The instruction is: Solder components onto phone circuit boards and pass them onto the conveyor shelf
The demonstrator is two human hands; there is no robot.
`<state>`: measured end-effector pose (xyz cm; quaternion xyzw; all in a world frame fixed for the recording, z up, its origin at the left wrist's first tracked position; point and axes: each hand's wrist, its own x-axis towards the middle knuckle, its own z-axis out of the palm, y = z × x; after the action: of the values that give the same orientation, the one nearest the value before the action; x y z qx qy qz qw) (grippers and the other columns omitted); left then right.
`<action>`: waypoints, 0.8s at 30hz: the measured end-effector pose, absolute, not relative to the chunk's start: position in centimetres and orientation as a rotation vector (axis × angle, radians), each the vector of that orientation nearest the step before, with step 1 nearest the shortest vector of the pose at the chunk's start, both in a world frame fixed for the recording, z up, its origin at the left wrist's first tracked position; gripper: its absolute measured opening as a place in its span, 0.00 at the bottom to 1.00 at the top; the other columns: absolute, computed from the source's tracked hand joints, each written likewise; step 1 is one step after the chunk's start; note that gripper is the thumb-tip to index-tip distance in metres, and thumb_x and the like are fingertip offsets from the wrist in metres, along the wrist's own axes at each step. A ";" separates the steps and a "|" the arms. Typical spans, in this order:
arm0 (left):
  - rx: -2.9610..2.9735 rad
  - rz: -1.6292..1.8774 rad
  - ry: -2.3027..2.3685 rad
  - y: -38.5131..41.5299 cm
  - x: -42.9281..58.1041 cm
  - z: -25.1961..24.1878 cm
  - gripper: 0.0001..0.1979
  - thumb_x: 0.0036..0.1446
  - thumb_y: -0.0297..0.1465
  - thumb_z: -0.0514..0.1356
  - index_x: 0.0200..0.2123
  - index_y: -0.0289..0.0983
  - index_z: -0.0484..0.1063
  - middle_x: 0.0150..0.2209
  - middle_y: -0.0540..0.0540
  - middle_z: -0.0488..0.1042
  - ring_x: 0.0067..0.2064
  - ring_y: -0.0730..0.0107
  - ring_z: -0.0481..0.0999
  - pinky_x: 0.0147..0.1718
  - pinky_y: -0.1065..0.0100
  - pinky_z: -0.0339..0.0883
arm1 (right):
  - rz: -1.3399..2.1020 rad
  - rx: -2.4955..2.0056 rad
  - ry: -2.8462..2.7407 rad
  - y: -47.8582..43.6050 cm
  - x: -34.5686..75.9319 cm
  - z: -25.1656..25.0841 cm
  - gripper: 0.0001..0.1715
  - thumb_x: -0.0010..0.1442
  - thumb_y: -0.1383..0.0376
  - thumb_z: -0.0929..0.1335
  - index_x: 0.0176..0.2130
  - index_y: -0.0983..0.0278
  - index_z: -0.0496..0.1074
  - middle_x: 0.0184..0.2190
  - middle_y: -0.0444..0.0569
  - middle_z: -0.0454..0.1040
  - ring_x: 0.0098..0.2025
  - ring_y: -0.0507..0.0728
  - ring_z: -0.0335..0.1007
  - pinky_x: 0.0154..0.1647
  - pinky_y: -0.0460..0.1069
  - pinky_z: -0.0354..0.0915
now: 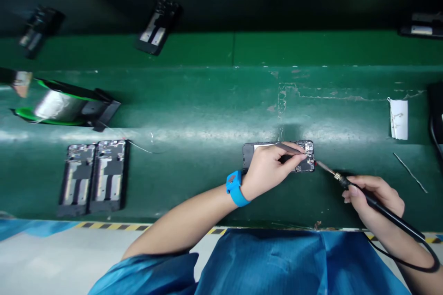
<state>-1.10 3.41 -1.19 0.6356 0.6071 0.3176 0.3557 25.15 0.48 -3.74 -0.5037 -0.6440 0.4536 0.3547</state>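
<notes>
An opened phone frame (249,153) lies flat on the green bench in front of me. My left hand (268,168), with a blue wrist strap (236,188), rests on it and pinches grey tweezers (289,148) whose tips reach the circuit board at the phone's right end (308,150). My right hand (375,196) is closed around a black soldering iron (360,193). Its metal tip (323,167) touches the phone's right edge. The iron's cable (415,258) loops back over my right forearm.
Two opened phone frames (93,176) lie side by side at the left, behind them a solder spool on a green stand (60,105). More phones (158,26) sit on the far belt. A white paper slip (398,119) and thin wire (410,173) lie right.
</notes>
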 end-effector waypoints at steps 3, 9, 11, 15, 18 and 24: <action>1.641 0.816 1.566 3.4 -1.1 -1.1 0.03 0.61 0.28 0.66 0.34 0.35 0.79 0.39 0.55 0.81 0.41 0.80 0.81 0.43 0.82 0.73 | 1.156 -1.301 -1.705 0.7 25.1 -3.4 0.09 0.63 0.71 0.72 0.45 0.63 0.74 0.32 0.43 0.77 0.28 0.46 0.75 0.35 0.38 0.72; 1.655 0.797 1.582 3.5 -1.1 -0.9 0.03 0.61 0.28 0.66 0.34 0.35 0.80 0.39 0.56 0.81 0.41 0.81 0.81 0.44 0.82 0.72 | 1.144 -1.316 -1.710 0.9 24.9 -3.4 0.08 0.62 0.69 0.72 0.43 0.63 0.74 0.33 0.45 0.77 0.27 0.47 0.75 0.31 0.40 0.72; 1.655 0.788 1.585 3.5 -1.1 -0.9 0.03 0.61 0.28 0.66 0.35 0.36 0.80 0.40 0.56 0.81 0.42 0.81 0.81 0.45 0.82 0.72 | 1.144 -1.314 -1.719 1.0 24.9 -3.4 0.08 0.63 0.69 0.72 0.43 0.63 0.74 0.33 0.44 0.77 0.27 0.47 0.75 0.31 0.40 0.72; 1.658 0.776 1.594 3.5 -1.2 -0.9 0.03 0.62 0.28 0.66 0.35 0.36 0.80 0.40 0.56 0.81 0.42 0.79 0.81 0.44 0.80 0.73 | 1.124 -1.281 -1.745 0.9 25.0 -3.6 0.09 0.61 0.70 0.73 0.43 0.63 0.74 0.34 0.45 0.77 0.28 0.47 0.75 0.32 0.41 0.72; 1.651 0.785 1.589 3.5 -1.2 -0.9 0.03 0.61 0.28 0.66 0.34 0.36 0.80 0.40 0.55 0.81 0.41 0.79 0.81 0.43 0.80 0.73 | 1.155 -1.305 -1.645 0.5 25.2 -3.9 0.11 0.62 0.71 0.73 0.45 0.63 0.74 0.34 0.46 0.77 0.28 0.49 0.76 0.32 0.42 0.73; 1.655 0.805 1.576 3.6 -1.0 -0.8 0.03 0.61 0.28 0.66 0.34 0.35 0.80 0.40 0.55 0.81 0.43 0.81 0.81 0.46 0.84 0.71 | 1.301 -1.374 -1.319 0.3 25.1 -4.3 0.07 0.66 0.70 0.69 0.46 0.64 0.72 0.27 0.45 0.74 0.23 0.51 0.71 0.22 0.45 0.69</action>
<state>-1.01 3.62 -0.78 0.6394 0.6090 0.3111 0.3515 25.11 0.26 -4.33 -0.5445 -0.5228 0.5155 0.4056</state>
